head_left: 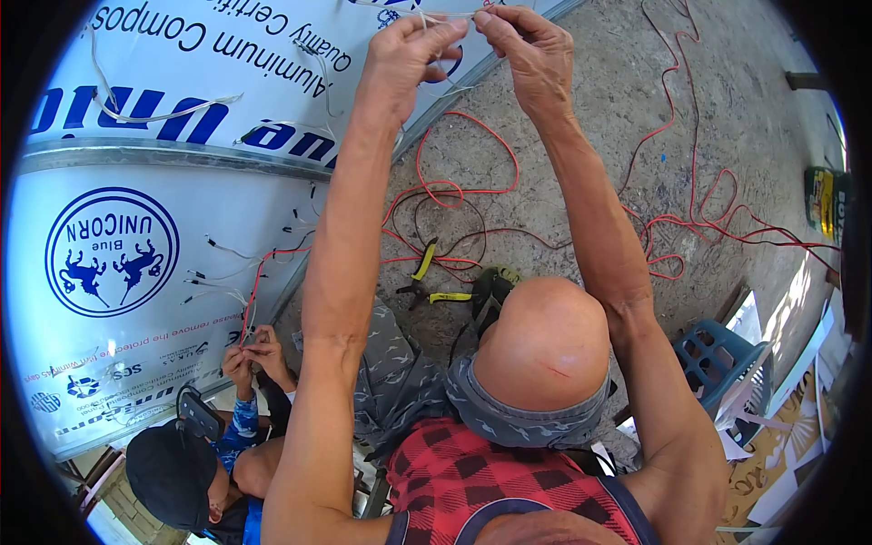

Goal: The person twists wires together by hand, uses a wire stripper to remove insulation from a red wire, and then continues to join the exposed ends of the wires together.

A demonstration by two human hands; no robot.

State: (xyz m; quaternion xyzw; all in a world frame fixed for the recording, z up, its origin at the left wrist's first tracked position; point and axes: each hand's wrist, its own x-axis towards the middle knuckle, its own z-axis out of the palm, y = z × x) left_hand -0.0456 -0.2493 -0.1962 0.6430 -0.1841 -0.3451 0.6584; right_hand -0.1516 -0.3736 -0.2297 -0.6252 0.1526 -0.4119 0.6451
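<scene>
Both arms reach out toward the top of the head view. My left hand (406, 62) is closed, pinching a thin pale wire (451, 14) between thumb and forefinger. Close by on the right, my right hand (534, 56) also pinches at the wire, its fingertips near the upper edge. The wire's ends are too fine to make out. Under my left hand lies a white printed panel (263, 27), with a bundle of pale wires (173, 116) across it. Yellow-and-black pliers (425, 260) rest on the floor near my shoe.
Red and dark wires (468, 189) loop over the concrete floor (609, 173). At lower left a co-worker (173, 472) handles wires at a second panel (182, 263). A blue plastic basket (713, 359) stands at right, and a green-and-yellow box (822, 200) lies farther up.
</scene>
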